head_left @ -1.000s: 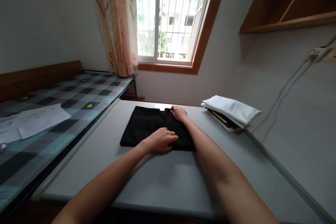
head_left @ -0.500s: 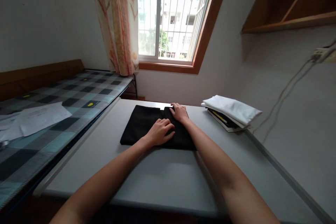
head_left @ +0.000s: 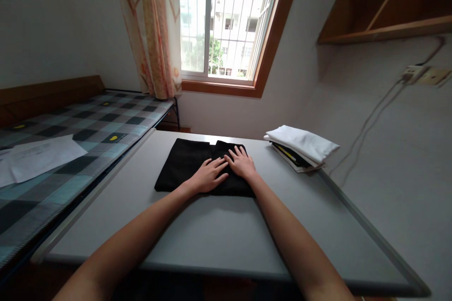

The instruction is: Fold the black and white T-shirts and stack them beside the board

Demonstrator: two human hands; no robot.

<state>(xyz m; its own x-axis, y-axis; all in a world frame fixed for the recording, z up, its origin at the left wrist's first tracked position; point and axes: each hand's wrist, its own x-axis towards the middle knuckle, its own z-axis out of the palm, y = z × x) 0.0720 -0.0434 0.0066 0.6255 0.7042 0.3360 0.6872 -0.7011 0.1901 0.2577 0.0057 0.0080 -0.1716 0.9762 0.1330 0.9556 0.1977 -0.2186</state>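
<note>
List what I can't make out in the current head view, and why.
Head view, black cloth: the patches under the left hand and right hand are hidden by them.
Head view, items under the white cloth: mostly covered by it.
Head view, paper: print too small and blurred to read; left end cut off by the picture edge.
Head view, shelf: cut off by the top and right edges.
</note>
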